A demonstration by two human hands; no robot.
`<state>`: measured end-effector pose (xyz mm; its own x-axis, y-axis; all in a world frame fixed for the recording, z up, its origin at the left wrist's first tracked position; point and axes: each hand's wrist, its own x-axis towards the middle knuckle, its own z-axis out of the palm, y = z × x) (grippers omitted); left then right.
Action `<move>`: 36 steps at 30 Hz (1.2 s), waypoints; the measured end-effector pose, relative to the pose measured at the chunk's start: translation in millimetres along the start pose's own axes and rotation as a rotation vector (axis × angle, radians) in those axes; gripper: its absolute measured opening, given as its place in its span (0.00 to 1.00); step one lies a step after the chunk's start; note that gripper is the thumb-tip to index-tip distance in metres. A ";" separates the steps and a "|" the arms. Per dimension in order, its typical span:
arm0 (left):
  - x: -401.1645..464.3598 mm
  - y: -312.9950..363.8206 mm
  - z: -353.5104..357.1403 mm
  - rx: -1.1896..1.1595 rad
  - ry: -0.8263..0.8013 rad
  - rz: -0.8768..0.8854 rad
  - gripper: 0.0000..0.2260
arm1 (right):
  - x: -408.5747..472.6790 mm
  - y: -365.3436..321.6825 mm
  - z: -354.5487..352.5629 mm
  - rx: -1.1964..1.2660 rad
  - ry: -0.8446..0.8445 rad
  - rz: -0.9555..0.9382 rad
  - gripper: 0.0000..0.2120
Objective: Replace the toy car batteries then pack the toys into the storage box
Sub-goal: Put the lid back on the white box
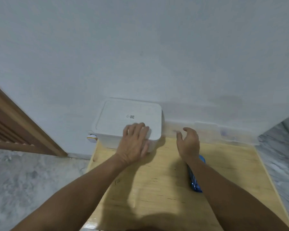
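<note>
The left hand (134,144) lay flat on the near right corner of the white rectangular plastic storage box (128,124), fingers straight and spread over the lid's edge, a grip that pressed rather than closed; it seemed placed there either to steady the box or to seat the lid, though which could not be told. The right hand (188,142) hovered just beside the box at about three o'clock from it, fingers loosely curled and apart, holding nothing and touching nothing, apparently poised to help with the lid or the box's side.

The box stood at twelve o'clock on the pale wooden table (157,189), pushed up against the white wall (140,47), with its lid on and a small printed code on top. That spot kept it out of the working space while within reach of both arms. No toy car showed anywhere, so the toys were either inside the box or out of view.

Under the right forearm, at about four o'clock from the box, lay a blue shiny packet (194,182), partly hidden; possibly batteries, but too covered to say. A small white and yellow object (92,137) sat at nine o'clock of the box, on the table's far left corner. A brown slatted wooden door (15,124) stood further left, above the grey marbled floor (32,177).
</note>
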<state>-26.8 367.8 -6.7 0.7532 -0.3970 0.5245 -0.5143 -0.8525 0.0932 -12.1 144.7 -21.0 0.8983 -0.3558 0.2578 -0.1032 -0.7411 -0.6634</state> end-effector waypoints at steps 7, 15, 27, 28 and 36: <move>-59.2 58.1 44.6 -0.102 -0.367 0.312 0.16 | -10.8 55.7 -41.1 -0.316 -0.326 0.313 0.26; -68.1 62.6 53.2 0.025 -0.924 -0.141 0.39 | -40.2 78.7 -52.0 -0.270 -0.568 0.486 0.34; -69.0 63.1 58.1 -0.045 -1.073 -0.324 0.45 | -78.8 49.1 -34.8 -0.225 -0.569 0.357 0.34; -70.1 62.7 58.2 -0.050 -1.066 -0.325 0.45 | -84.5 46.7 -32.5 -0.229 -0.576 0.355 0.35; -70.5 61.6 58.9 -0.041 -1.083 -0.326 0.45 | -106.1 43.0 -28.2 -0.289 -0.613 0.367 0.38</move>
<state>-87.4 323.3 -87.7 0.8022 -0.2603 -0.5373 -0.2267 -0.9654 0.1291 -123.9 134.6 -57.1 0.8523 -0.2911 -0.4346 -0.4723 -0.7855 -0.3999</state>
